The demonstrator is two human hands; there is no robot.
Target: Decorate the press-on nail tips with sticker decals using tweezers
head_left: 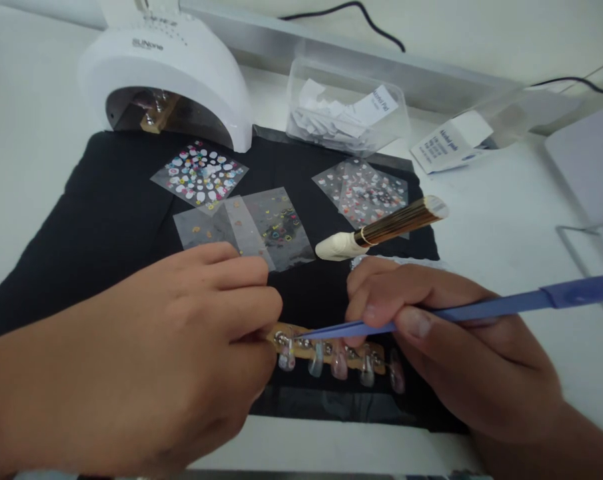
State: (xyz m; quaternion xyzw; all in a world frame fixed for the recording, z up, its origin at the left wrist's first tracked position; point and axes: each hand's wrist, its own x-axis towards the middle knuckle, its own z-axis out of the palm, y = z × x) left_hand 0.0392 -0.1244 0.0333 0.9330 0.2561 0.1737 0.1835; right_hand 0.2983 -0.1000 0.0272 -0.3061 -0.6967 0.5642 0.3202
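My right hand [461, 340] is closed on a pair of blue tweezers [501, 305], held slantwise with the fine tip pointing left. That tip meets the first nail tip [286, 357], a clear one with small coloured specks; whether it pinches anything is too small to tell. Several more false nail tips [339, 362], pinkish, bluish and clear, stand in a row on metal mounts along a wooden nail stand [381, 360]. The fingers of my left hand [201, 347] are curled around the left end of this stand, hiding that end.
Nail sticker sheets [201, 173] lie on a black cloth [126, 200], near a bundle of thin sticks [401, 223] with a cream base. Behind are a white nail lamp [166, 60] with another wooden stand [158, 117] inside, a clear tub [348, 110] of sachets and an alcohol pad box [451, 143].
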